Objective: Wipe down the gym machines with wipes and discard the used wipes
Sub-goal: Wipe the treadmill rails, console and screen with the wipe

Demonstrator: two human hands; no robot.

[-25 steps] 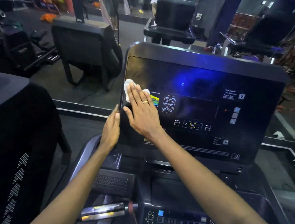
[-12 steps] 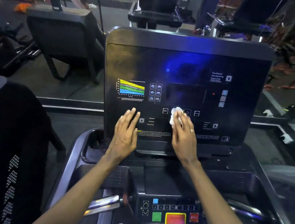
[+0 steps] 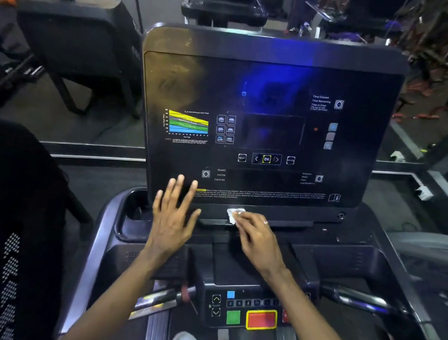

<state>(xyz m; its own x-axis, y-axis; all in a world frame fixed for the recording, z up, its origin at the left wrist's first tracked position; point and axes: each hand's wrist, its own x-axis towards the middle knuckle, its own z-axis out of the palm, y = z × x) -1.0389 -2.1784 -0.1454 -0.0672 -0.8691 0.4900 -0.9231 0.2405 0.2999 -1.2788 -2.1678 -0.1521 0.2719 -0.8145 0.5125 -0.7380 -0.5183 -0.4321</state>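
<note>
Head view:
- The left hand point(image 3: 173, 214) is spread flat, fingers straight and fanned apart. Its fingertips lie against the lower left part of the console panel point(image 3: 271, 76), just under the "Speed / Incline / Calories" labels. It holds nothing.
- The left forearm comes up from the bottom of the frame, over the left handlebar point(image 3: 161, 299).
- The right hand point(image 3: 258, 236) reaches in from the lower right with bent fingers closed over the wipe point(image 3: 233, 215), pressing it down. A ring point(image 3: 265, 222) shows on one finger.
- The wipe is a small, crumpled white wad. It sits on the narrow ledge point(image 3: 295, 223) along the panel's bottom edge, near the middle and just right of the left hand.
- The two hands are near each other but apart, with a strip of dark ledge between them.
- Right of the wipe the ledge runs on toward a small knob point(image 3: 341, 215) at the panel's lower right corner.
- The panel's left edge stands just beyond the left hand's little finger, above a cup pocket point(image 3: 134, 215).
- Below the wrists sits the keypad point(image 3: 246, 304) with a green button point(image 3: 233, 317) and a yellow-framed red button point(image 3: 261, 319).
- A neighbouring black machine point(image 3: 7, 228) stands close on the left.
</note>
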